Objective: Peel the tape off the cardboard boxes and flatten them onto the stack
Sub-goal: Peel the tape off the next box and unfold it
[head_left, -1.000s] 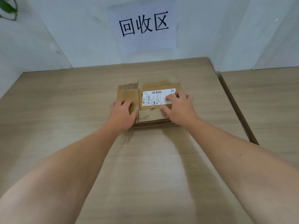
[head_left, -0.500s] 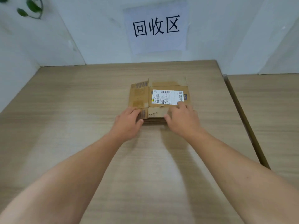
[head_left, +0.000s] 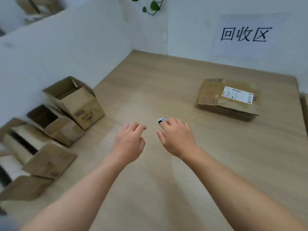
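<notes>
On the left side of the table [head_left: 166, 77], a row of open cardboard boxes [head_left: 78, 100] runs along the wall from near-left toward the far corner. At least four are visible, but blur prevents an exact count. The left hand [head_left: 130, 144] is nearer to them, so a leftward reach is the likely next move. Both hands hover empty with fingers loosely curled and slightly apart, the right hand [head_left: 178, 139] just beside one small round object [head_left: 161, 121], while the one stack [head_left: 221, 104] of flattened boxes lies well apart to the front right.
</notes>
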